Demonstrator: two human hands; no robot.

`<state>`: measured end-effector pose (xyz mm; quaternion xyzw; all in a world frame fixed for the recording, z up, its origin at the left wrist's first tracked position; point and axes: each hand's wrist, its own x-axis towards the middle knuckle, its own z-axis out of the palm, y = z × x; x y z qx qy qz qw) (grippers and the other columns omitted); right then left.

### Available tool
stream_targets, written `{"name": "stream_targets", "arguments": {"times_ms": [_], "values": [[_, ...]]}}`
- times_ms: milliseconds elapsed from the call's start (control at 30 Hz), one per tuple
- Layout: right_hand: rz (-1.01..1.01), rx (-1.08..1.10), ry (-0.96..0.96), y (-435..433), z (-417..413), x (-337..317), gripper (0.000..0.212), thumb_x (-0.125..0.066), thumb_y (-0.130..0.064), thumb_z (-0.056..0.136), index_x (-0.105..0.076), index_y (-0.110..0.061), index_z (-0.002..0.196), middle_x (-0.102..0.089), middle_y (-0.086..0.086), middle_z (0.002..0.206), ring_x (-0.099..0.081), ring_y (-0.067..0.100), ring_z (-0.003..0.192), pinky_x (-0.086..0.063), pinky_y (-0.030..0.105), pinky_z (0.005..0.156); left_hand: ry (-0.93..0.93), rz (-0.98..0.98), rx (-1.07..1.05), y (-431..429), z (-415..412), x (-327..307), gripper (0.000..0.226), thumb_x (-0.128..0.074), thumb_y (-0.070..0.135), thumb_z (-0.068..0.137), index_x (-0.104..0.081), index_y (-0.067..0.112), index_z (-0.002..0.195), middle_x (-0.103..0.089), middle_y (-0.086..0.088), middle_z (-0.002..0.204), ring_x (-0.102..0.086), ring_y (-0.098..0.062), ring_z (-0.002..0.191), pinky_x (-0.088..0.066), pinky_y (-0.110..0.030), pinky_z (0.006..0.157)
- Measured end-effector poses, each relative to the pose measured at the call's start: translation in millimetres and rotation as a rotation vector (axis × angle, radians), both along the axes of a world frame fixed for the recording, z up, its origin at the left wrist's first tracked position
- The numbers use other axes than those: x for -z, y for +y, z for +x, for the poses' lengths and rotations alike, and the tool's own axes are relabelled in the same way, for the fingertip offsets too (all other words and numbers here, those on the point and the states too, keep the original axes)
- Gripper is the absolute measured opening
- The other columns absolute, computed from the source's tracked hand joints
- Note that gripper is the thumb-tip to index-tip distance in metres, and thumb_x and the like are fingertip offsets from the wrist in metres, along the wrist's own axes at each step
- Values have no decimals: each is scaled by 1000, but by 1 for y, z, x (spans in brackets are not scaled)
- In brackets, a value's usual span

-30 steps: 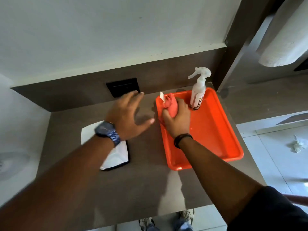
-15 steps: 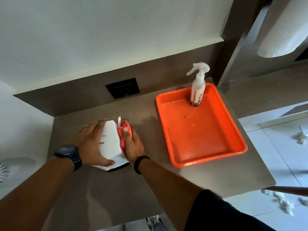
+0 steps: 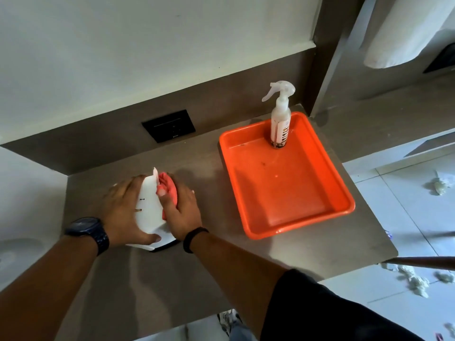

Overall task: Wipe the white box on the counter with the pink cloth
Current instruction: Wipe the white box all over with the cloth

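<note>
The white box (image 3: 150, 207) lies on the brown counter (image 3: 152, 286), left of centre. My left hand (image 3: 123, 212) grips its left side and near corner and holds it down. My right hand (image 3: 181, 212) presses the bunched pink cloth (image 3: 168, 187) against the box's right side. The thumb lies on the box top and the fingers cover most of the cloth. A white tag sticks up from the cloth at the box's far corner.
An orange tray (image 3: 332, 212) sits on the counter to the right, with a white spray bottle (image 3: 280, 119) standing at its far edge. A black wall socket (image 3: 169, 126) is set in the backsplash. Crumpled tissues (image 3: 416, 283) lie on the white floor at right.
One second ago my right hand held the cloth in the orange tray. It has since carried the cloth left onto the box, and my left hand came down to hold the box.
</note>
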<state>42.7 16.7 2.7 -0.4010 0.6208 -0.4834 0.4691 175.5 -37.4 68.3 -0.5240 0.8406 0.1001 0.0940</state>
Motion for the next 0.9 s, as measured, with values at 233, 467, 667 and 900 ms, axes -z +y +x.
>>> {"name": "stream_targets", "arguments": {"times_ms": [233, 467, 667, 900], "values": [[-78, -43, 6, 8, -4, -2, 62, -36, -55, 94, -43, -24, 147, -49, 4, 153, -42, 23, 141, -30, 45, 119, 6, -16, 50, 1, -4, -6, 133, -72, 69, 28, -28, 12, 140, -48, -16, 135, -47, -37, 116, -37, -53, 100], [-78, -17, -64, 13, -2, 4, 58, -35, -55, 96, -46, -26, 144, -53, 3, 149, -43, 18, 136, -31, 32, 117, 27, -23, 33, 5, -8, -8, 133, -65, 69, 24, -33, 8, 137, -48, -19, 132, -47, -42, 116, -36, -55, 99], [-75, 49, -125, 11, 2, 1, 55, -37, -56, 94, -53, -26, 137, -61, 4, 138, -52, 22, 129, -38, 39, 112, 36, -11, 54, 0, -3, -2, 131, -71, 68, 26, -29, 15, 138, -48, -15, 133, -46, -39, 115, -36, -57, 99], [228, -11, -178, -1, -1, 1, 46, -42, -49, 99, -50, -33, 141, -58, 10, 142, -47, 31, 135, -33, 46, 117, 15, -7, 33, -2, 0, -2, 133, -73, 67, 23, -26, 18, 137, -45, -13, 135, -45, -38, 116, -39, -55, 98]]}}
